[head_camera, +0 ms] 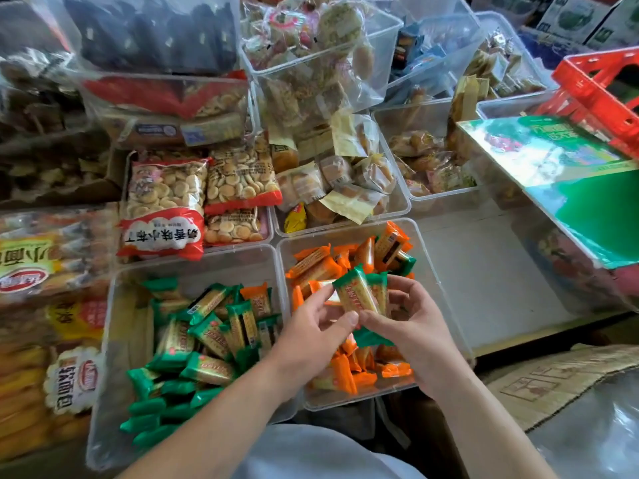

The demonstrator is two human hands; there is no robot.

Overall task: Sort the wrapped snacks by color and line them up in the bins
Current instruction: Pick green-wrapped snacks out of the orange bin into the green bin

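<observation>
Green snack [354, 293] upright (slightly tilted)

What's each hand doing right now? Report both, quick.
Left hand: grip closed on the green-wrapped snacks.
Right hand: grip closed on the same green-wrapped snacks, above the orange bin.

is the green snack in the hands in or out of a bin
Out: both hands hold the green snack above the orange bin.

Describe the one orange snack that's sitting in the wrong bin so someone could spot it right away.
Find the clear bin at front left, filled with green-wrapped snacks. Look at its far right corner, beside the neighbouring bin of orange snacks. There sits the orange-wrapped snack, the only orange wrapper showing among the green.
</observation>
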